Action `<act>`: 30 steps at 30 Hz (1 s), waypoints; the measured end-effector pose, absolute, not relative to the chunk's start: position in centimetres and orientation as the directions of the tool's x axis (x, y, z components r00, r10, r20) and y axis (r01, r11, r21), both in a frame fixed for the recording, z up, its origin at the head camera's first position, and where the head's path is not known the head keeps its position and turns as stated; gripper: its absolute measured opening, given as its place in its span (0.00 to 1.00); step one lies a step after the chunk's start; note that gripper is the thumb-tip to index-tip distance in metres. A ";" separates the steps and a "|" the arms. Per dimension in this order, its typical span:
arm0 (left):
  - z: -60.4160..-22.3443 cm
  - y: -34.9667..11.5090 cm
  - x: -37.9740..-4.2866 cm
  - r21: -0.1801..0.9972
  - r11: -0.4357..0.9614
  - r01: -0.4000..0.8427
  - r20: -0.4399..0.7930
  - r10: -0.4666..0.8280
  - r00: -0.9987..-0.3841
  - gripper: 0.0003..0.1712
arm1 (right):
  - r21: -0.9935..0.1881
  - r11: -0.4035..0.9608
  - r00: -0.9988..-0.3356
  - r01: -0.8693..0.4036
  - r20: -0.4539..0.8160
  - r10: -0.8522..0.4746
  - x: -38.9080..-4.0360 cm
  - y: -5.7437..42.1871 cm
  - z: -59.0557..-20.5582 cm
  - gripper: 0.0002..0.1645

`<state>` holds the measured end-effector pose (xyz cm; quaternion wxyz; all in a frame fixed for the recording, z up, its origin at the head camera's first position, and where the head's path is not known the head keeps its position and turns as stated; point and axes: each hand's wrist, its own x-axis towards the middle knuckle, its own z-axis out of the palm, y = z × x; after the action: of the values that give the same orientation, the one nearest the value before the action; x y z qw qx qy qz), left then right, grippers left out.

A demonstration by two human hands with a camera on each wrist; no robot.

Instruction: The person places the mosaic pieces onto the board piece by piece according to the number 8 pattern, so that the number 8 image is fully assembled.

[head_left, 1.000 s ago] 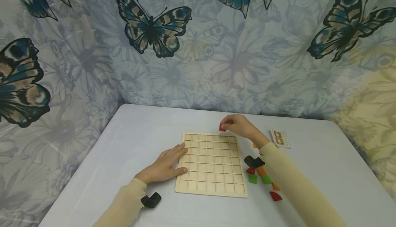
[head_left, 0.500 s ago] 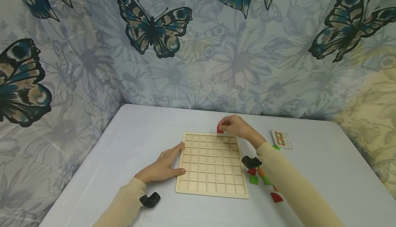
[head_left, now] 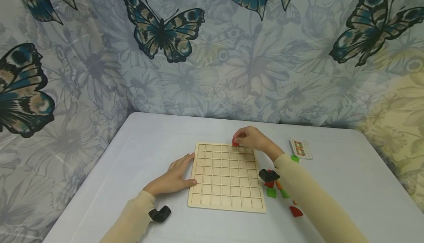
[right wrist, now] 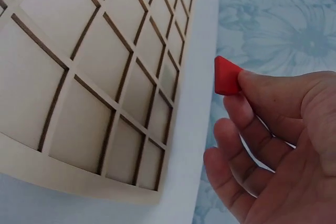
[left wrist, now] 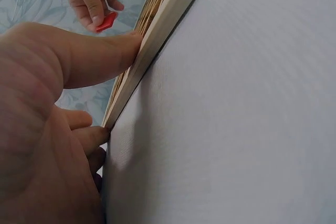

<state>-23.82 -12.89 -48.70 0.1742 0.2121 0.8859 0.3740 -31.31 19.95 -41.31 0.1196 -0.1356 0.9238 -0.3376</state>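
Note:
A pale wooden grid board [head_left: 226, 176] with rows of square cells lies on the white table. My right hand [head_left: 252, 138] pinches a small red block [right wrist: 226, 77] between thumb and forefinger, just over the board's far edge. In the right wrist view the block shows a flat face and a slanted side, and the other fingers are loosely bent below it. My left hand [head_left: 174, 176] lies along the board's left edge with fingers extended. Its thumb [left wrist: 105, 59] and fingertips touch the board's side.
Right of the board lie several loose pieces, among them a green square [head_left: 271, 193], a red quarter-round piece [head_left: 296, 211] and another green piece [head_left: 294, 158]. Behind them is a card [head_left: 301, 149] printed with a coloured grid. The right forearm partly covers the pieces.
My right hand has moved slightly left and down with the red block, from beyond the board to its far edge. My left hand has slid back a little from over the board to its edge.

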 end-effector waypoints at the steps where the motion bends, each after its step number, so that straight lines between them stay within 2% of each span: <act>1: -48.7 -12.9 -23.8 0.739 0.628 0.243 -0.151 0.506 -0.849 0.55 | -0.657 0.735 -0.934 -0.168 -0.131 -0.331 -31.4 19.9 -41.5 0.10; 10: -48.9 -12.9 -23.9 0.741 0.626 0.243 -0.145 0.502 -0.853 0.56 | -0.631 0.764 -0.936 -0.132 -0.174 -0.306 -31.8 19.5 -42.6 0.10; 30: -48.9 -12.9 -23.9 0.734 0.637 0.235 -0.150 0.489 -0.859 0.56 | -0.633 0.762 -0.925 -0.136 -0.194 -0.326 -31.9 19.1 -43.9 0.11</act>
<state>-23.91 -12.86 -48.93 0.1699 0.2039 0.8887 0.3738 -31.88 19.15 -43.86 0.1481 -0.1246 0.9269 -0.3216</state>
